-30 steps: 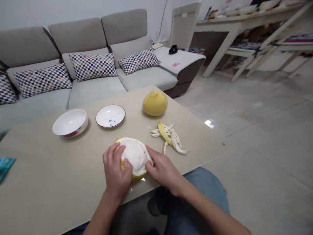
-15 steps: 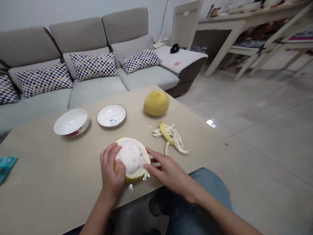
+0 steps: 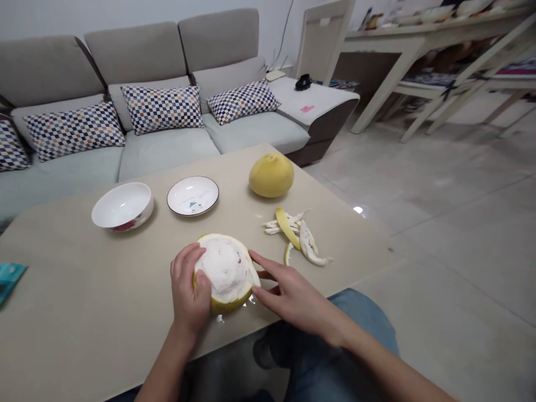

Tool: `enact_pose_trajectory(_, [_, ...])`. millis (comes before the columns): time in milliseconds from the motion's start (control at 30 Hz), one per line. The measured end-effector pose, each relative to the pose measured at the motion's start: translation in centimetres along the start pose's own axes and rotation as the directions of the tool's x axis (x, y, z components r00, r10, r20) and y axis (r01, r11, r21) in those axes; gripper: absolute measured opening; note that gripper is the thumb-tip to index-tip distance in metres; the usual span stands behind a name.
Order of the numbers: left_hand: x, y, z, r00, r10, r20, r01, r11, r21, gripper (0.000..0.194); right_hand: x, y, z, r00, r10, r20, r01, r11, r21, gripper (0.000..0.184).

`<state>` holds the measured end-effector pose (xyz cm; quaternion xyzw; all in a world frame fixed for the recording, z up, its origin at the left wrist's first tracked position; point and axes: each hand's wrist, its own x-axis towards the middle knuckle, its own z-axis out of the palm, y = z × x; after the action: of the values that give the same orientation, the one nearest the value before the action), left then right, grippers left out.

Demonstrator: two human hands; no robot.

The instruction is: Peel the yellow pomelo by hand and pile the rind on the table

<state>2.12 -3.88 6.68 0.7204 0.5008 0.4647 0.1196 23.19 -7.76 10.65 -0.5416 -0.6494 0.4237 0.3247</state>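
A partly peeled pomelo [image 3: 225,269] sits near the table's front edge, its white pith facing up and yellow-green rind around its sides and bottom. My left hand [image 3: 190,287] is closed round its left side, thumb over the rim onto the pith. At its right side, my right hand [image 3: 287,287] grips the edge of the rind, with thumb and forefinger at the rim and the other fingers partly hidden. Strips of pomelo peel [image 3: 307,243] lie in a loose pile to the right of the hands. Behind them stands a whole yellow pomelo [image 3: 271,176].
On the beige table [image 3: 84,290] are a white bowl [image 3: 123,205] and a white plate [image 3: 193,195] with a dark rim. A teal packet [image 3: 10,279] lies at the left edge. A grey sofa [image 3: 167,148] stands behind the table.
The right thumb has shifted slightly outward to the rind's rim, and the pomelo looks slightly turned. The whole view has moved a little. Both hands stay on the fruit.
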Motion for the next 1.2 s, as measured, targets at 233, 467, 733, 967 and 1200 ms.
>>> enact_pose_trajectory(233, [-0.1,-0.3,-0.2,1.000,-0.012,-0.012,0.012,1.000,-0.002,0.033,0.7,0.3,0.4,0.985,-0.142,-0.094,0.112,0.957,-0.268,0.059])
enact_pose_trajectory(467, [-0.5,-0.9,-0.5,0.999,-0.023,-0.035,0.022,0.999,-0.033,0.034,0.4,-0.1,-0.2,0.982,-0.185,0.031,0.184,0.921,-0.343,0.061])
enact_pose_trajectory(733, [-1.3,-0.3,-0.3,0.999,0.024,-0.040,-0.023,0.999,0.028,0.035,1.1,-1.0,0.9,0.994,-0.033,-0.102,-0.009,0.922,-0.387,0.036])
enact_pose_trajectory(967, [-1.6,0.4,-0.2,0.994,0.097,-0.053,-0.095,0.994,0.051,0.034,1.7,-2.1,0.5,0.999,0.042,-0.020,-0.046,0.813,-0.580,0.024])
enact_pose_trajectory(1200, [-1.3,-0.1,-0.3,0.991,0.117,-0.059,-0.115,0.992,0.044,0.033,2.3,-1.2,-0.4,0.999,-0.038,-0.020,0.023,0.852,-0.524,0.029])
